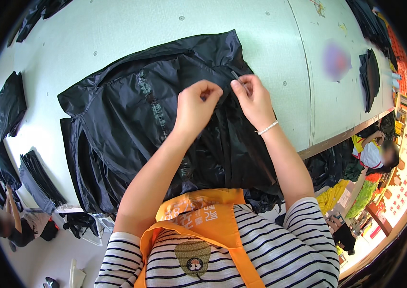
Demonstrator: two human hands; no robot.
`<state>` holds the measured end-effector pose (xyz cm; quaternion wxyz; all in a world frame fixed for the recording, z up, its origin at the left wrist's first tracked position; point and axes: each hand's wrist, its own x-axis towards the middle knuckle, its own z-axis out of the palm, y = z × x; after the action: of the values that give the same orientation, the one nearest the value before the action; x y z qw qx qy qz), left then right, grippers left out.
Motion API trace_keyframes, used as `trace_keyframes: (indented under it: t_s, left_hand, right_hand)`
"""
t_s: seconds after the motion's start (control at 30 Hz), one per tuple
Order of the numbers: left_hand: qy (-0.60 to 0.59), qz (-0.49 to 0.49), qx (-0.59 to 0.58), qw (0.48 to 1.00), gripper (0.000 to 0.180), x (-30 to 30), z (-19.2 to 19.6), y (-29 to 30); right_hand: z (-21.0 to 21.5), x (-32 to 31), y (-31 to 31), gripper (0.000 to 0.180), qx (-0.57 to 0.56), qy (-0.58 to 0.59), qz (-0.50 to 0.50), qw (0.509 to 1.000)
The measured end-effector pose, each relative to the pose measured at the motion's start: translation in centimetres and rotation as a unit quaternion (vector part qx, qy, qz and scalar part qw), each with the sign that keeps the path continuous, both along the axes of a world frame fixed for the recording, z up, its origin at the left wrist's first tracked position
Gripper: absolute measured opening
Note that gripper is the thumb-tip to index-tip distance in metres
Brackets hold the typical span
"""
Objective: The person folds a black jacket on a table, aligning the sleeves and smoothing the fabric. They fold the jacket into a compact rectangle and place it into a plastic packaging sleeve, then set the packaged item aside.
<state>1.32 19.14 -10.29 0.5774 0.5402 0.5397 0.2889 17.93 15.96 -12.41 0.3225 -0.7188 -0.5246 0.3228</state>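
A shiny black jacket (pixel 117 120) lies spread on the pale green table in front of me, with its collar edge away from me and a zip along its right side. My left hand (pixel 197 103) is over the middle of the jacket, thumb and fingers pinched together; what they hold, if anything, is too small to see. Close by on the right, my right hand (pixel 254 101) grips a small thin metal tool (pixel 235 76) near the jacket's upper right corner. Its exact kind is hidden by the fingers.
Folded black garments (pixel 42 180) lie along the table's left side, and another folded black garment (pixel 369 79) is at the right. A blurred purple object (pixel 336 60) shows at the upper right. Other people work at both sides. Yellow cloth (pixel 333 194) lies beyond the right table edge.
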Motion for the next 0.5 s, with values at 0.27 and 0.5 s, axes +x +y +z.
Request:
trace_keyframes:
  t_s: [0.27,0.5]
  left_hand:
    - [0.087,-0.101,0.228,0.964,0.010,-1.7,2.5,-6.8]
    - [0.170,-0.039,0.247,0.953,0.012,-2.7,2.0,-7.5]
  right_hand:
    - [0.5,-1.9,-0.3,0.034,-0.177,0.250,-0.078,0.949]
    - [0.1,-1.1,-1.1,0.024,-0.246,0.485,-0.065,0.837]
